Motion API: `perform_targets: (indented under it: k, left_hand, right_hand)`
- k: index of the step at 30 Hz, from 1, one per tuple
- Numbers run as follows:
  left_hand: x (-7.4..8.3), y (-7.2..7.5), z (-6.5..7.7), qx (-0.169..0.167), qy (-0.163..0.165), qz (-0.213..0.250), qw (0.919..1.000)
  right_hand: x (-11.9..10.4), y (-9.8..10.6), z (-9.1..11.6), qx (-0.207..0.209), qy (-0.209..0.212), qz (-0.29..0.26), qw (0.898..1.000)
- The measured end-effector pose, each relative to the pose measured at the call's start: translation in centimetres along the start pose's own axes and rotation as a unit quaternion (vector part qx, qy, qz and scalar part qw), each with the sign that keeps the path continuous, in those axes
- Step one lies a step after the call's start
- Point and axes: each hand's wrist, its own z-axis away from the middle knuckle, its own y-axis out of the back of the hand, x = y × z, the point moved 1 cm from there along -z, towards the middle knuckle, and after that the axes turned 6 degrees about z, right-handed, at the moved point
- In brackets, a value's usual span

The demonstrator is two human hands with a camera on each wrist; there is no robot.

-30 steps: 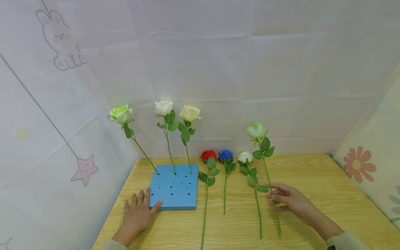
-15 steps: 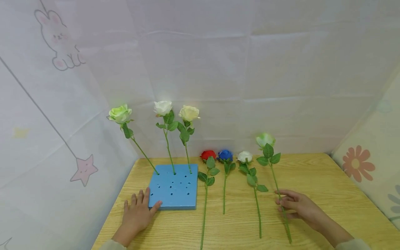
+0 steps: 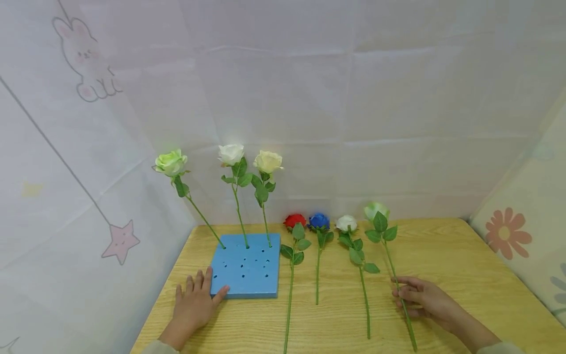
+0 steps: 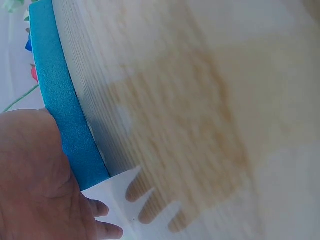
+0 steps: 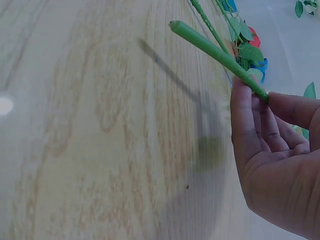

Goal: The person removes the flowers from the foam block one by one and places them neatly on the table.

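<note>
My right hand (image 3: 426,300) pinches the stem of a pale green-white rose (image 3: 377,211) between thumb and fingers. In the right wrist view the cut end of its stem (image 5: 215,52) is held a little above the tabletop. At the left, my left hand (image 3: 194,302) lies with fingers spread at the near left corner of a blue foam block (image 3: 245,285), the thumb on its front edge. The left wrist view shows the block's side (image 4: 65,95) against that hand. A light green rose (image 3: 171,162), a white rose (image 3: 231,154) and a cream rose (image 3: 268,161) stand in the block's back holes.
Right of the block a red rose (image 3: 295,221), a blue rose (image 3: 319,221) and another white rose (image 3: 347,223) lie on the wooden table (image 3: 336,314), stems toward me. A pale printed cloth (image 3: 283,98) hangs behind the table.
My right hand has moved right and toward me with the pale green-white rose, whose head has come down near the table's back edge. The left hand and the block have stayed put.
</note>
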Motion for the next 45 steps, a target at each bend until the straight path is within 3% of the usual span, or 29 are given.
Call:
perform_targets:
  k: [29,40,45]
  left_hand:
    - [-0.1,-0.2,0.3,0.019,-0.008,0.012,0.9997]
    - [-0.1,-0.2,0.2,0.02,-0.007,0.01,0.9997]
    - [0.1,-0.1,0.3,0.018,-0.006,0.015,0.9997]
  right_hand:
    - [0.7,-0.5,-2.4,-0.023,-0.005,-0.009,1.0]
    - [0.5,-0.8,-2.6,-0.008,-0.019,0.023,1.0]
    - [0.3,-0.7,-2.6,0.02,-0.032,0.064,0.997]
